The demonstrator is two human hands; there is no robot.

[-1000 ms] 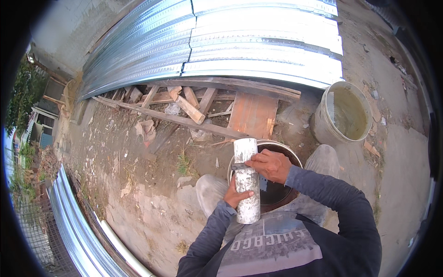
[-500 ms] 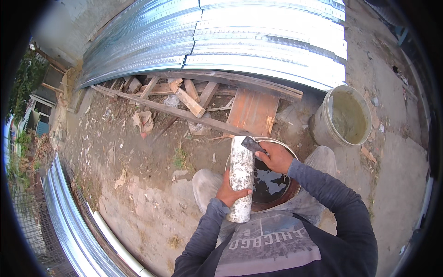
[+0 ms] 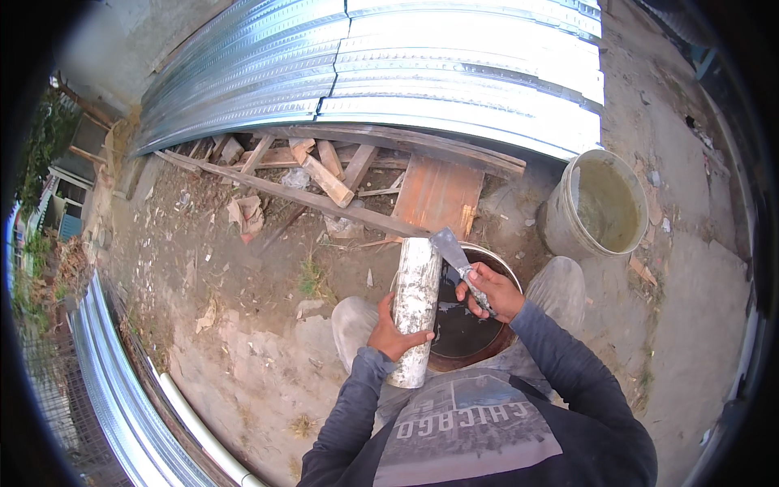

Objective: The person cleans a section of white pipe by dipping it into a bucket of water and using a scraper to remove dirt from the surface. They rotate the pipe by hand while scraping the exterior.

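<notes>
A white cylinder with dark smears, like a length of pipe (image 3: 417, 280), stands lengthwise in front of me over the left rim of a bucket. My left hand (image 3: 393, 331) is wrapped round its lower part, thumb across the front. In my right hand (image 3: 493, 294) is a putty knife (image 3: 456, 253), its handle gripped and its grey blade slanting up and left by the pipe's upper right edge. Whether blade and pipe touch I cannot tell. Between my knees, the round bucket (image 3: 510, 269) holds dark liquid (image 3: 466, 326), partly hidden by the pipe and my right hand.
A pale, dirty bucket (image 3: 560, 221) stands at the right. Corrugated metal sheets (image 3: 454, 73) lie on timber (image 3: 341, 203) across the far side, with scrap wood and a brown board (image 3: 442, 195) beneath. More metal sheeting (image 3: 122, 381) and a white pipe (image 3: 199, 430) lie at the left.
The putty knife has come off the pipe's upper face to its right side and turned, so its blade now points up-left. My right hand has moved down and right.
</notes>
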